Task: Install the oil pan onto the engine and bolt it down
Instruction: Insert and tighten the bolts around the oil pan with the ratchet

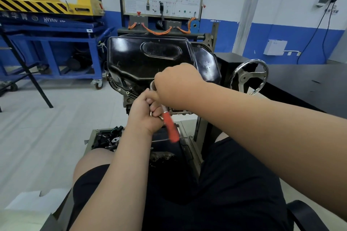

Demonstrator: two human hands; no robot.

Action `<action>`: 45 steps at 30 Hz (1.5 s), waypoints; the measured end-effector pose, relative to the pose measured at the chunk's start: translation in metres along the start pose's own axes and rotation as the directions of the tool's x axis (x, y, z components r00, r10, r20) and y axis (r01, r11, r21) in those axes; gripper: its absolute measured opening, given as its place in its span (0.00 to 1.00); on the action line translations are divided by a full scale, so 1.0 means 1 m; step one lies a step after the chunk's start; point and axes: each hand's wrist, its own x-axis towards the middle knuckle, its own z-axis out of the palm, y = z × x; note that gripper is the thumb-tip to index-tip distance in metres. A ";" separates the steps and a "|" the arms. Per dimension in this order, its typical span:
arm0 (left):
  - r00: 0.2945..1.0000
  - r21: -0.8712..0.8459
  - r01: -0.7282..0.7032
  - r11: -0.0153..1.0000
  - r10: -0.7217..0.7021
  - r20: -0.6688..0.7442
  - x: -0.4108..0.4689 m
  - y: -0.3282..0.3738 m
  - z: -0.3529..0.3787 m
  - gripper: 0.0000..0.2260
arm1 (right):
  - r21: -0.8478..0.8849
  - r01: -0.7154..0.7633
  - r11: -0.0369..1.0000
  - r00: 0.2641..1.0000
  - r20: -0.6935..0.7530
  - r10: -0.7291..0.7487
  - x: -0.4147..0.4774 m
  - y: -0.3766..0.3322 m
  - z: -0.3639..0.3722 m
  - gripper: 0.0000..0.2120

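The oil pan already sits on the engine, just beyond your right hand, so you are at the bolting-down step, working along the pan's near edge.

Your right hand is curled in a fist over the metal head of the wrench, pressed against the pan's rim. What the fingertips do under the knuckles is hidden. Your left hand, just below and touching the right, is closed round the wrench's shank. The red handle sticks out past its heel towards your lap. Something small and silver shows among the left fingers, and it may be spare bolts, though I cannot tell.

I judge you are seating the socket on a rim bolt or starting to turn it. Next, keep the head square on the bolt with your right hand and swing the handle with your left. Snug each bolt lightly before the final tightening so the pan pulls down evenly. The handwheel to the right of your right forearm needs no touching.
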 end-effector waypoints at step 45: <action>1.000 0.009 -0.018 1.000 0.018 -0.015 0.003 0.004 0.004 0.26 | -0.091 0.126 0.988 0.966 -0.213 -0.143 0.002 -0.001 0.013 0.11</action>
